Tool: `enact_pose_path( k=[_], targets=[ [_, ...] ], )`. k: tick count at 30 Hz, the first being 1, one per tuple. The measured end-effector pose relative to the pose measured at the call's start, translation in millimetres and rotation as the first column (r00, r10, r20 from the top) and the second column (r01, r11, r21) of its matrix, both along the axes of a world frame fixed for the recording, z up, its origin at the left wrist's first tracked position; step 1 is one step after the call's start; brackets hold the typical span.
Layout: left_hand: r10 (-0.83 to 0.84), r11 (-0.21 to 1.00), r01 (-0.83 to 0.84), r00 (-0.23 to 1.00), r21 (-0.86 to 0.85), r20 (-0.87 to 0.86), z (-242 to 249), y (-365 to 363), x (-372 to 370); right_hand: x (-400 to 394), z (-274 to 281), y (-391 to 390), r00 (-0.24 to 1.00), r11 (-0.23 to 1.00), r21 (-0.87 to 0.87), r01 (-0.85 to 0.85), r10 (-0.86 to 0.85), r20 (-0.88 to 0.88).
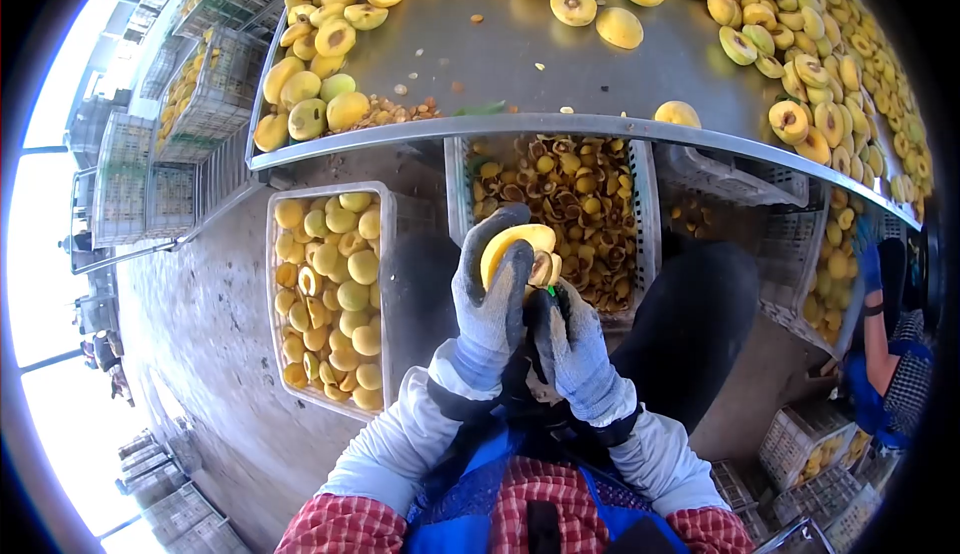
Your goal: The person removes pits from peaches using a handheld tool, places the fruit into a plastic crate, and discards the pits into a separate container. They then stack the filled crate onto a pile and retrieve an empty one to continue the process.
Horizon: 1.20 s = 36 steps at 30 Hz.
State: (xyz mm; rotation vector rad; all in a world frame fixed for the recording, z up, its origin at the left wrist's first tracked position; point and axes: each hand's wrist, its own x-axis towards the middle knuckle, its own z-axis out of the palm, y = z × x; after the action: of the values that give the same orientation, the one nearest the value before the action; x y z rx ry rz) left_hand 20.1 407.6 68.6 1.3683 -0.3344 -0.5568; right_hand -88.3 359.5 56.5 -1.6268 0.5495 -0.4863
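The metal table [560, 69] spanned the far side, its raised rim [430, 135] curving from left to right. A broad stretch of metal surface showed between the left fruit heap [330, 34] and the larger right heap [825, 84], with small scraps dotted over it; 1 loose piece of fruit [678, 114] lay just inside the rim. A wide strip of floor [215, 324] ran left of the crate of yellow fruit [330, 192]. The middle crate [646, 219], filled with fruit scraps [560, 184], stood partly under the table, and the person's 2 dark knees [700, 319] flanked the space below the hands, leaving narrow room sideways.

Both forearms came up from the near side and drew together over the near end of the middle crate. The gloved left hand [487, 289] wrapped its thumb and fingers around an opened yellow fruit [512, 246], which was held up well apart from the table. The gloved right hand [572, 344] met it from the right, fingers bent and close together beside a green bit [551, 291]; what they pinched could not be told. Far right, another person's blue glove [872, 268] was near more crates.
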Motion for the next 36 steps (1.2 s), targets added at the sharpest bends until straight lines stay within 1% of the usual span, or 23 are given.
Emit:
enact_pose_path(
  k=[1,2,4,5,8,9,12,15,17,18,19,20,21,22,24,25,27,28,30,32,34,35,36],
  targets=[
    [0.004,0.998,-0.010,0.996,-0.061,-0.092,3.4,-0.5,-3.2,-2.4,-2.6,0.8,0.999,0.999,-0.047,-0.005,0.007,0.035],
    [-0.033,0.999,0.030,0.995,-0.040,-0.098,0.9,2.2,-2.4,-4.6,-5.9,2.2,0.997,0.996,-0.093,-0.007,0.014,0.070],
    [-0.103,0.995,0.104,0.988,0.002,-0.117,-7.8,8.3,1.2,-7.8,-20.2,6.6,1.000,0.986,0.166,-0.006,0.004,0.017],
    [-0.110,0.993,0.112,0.992,0.031,-0.069,-9.2,7.5,1.2,-8.8,-23.3,7.7,1.000,0.957,0.290,0.001,0.003,-0.012],
    [-0.200,0.971,0.209,0.976,0.120,-0.081,-6.9,9.6,5.4,-13.4,-20.4,11.8,0.999,0.892,0.452,0.008,-0.024,0.029],
    [-0.229,0.962,0.241,0.968,0.128,-0.099,-8.6,9.8,7.8,-14.2,-20.6,12.4,1.000,0.886,0.463,-0.002,-0.006,0.015],
    [-0.255,0.945,0.312,0.888,0.094,-0.382,-11.2,14.5,13.6,-17.1,-22.6,11.4,0.998,0.851,0.525,-0.022,0.050,-0.039],
    [-0.162,0.972,0.196,0.958,0.127,-0.238,-11.4,16.6,2.1,-16.0,-22.6,13.2,0.993,0.768,0.640,-0.032,0.095,-0.064],
    [-0.115,0.982,0.112,0.993,0.155,0.006,-13.1,16.8,-6.5,-15.5,-17.4,15.7,0.995,0.730,0.680,-0.062,0.102,-0.020],
    [-0.089,0.985,0.068,0.987,0.159,0.130,-14.2,16.5,-9.4,-15.9,-16.8,17.3,0.995,0.718,0.692,-0.078,0.103,0.005],
    [-0.105,0.973,0.054,0.969,0.224,0.222,-17.9,17.2,-10.7,-17.5,-19.4,20.1,0.994,0.719,0.688,-0.097,0.099,0.036],
    [-0.129,0.970,0.055,0.941,0.236,0.313,-20.1,18.1,-10.7,-17.8,-13.9,16.2,0.991,0.485,0.866,-0.121,0.108,0.079],
    [-0.152,0.968,0.054,0.904,0.246,0.400,-22.0,18.1,-9.5,-18.1,-8.5,12.4,0.992,0.216,0.971,-0.101,0.096,0.082],
    [-0.172,0.965,0.050,0.859,0.256,0.481,-22.9,19.1,-9.0,-22.3,-9.6,10.5,0.985,0.121,0.985,-0.124,0.135,0.107],
    [-0.242,0.958,0.170,0.910,0.229,0.337,-23.0,19.4,-7.8,-26.7,-12.2,5.8,0.964,-0.072,0.984,-0.165,0.199,0.176],
    [-0.254,0.955,0.204,0.936,0.214,0.244,-26.6,21.1,-8.6,-27.0,-13.2,6.9,0.966,-0.061,0.986,-0.152,0.201,0.162],
    [-0.268,0.956,0.264,0.963,0.129,0.013,-30.7,22.9,-10.6,-30.1,-11.9,11.5,0.972,-0.142,0.977,-0.157,0.155,0.178],
    [-0.308,0.950,0.314,0.937,0.009,-0.168,-29.9,23.4,-8.7,-29.2,-12.0,13.3,0.973,-0.181,0.970,-0.163,0.134,0.189],
    [-0.408,0.913,0.327,0.770,-0.246,-0.490,-19.7,22.8,-5.7,-28.0,-9.8,15.8,0.949,-0.374,0.884,-0.279,0.036,0.315],
    [-0.477,0.878,0.349,0.690,-0.327,-0.544,-18.9,21.9,-5.9,-24.7,-8.8,19.5,0.888,-0.538,0.728,-0.425,-0.091,0.452],
    [-0.433,0.901,0.341,0.738,-0.266,-0.518,-18.4,17.7,-10.5,-27.0,-9.9,23.5,0.867,-0.557,0.678,-0.480,-0.182,0.464],
    [-0.442,0.897,0.347,0.728,-0.275,-0.524,-17.4,16.9,-9.8,-26.8,-13.1,24.2,0.850,-0.557,0.656,-0.510,-0.207,0.485],
    [-0.427,0.903,0.334,0.770,-0.271,-0.474,-16.2,16.9,-10.6,-24.5,-15.4,26.2,0.830,-0.563,0.626,-0.539,-0.229,0.509]
  ],
)
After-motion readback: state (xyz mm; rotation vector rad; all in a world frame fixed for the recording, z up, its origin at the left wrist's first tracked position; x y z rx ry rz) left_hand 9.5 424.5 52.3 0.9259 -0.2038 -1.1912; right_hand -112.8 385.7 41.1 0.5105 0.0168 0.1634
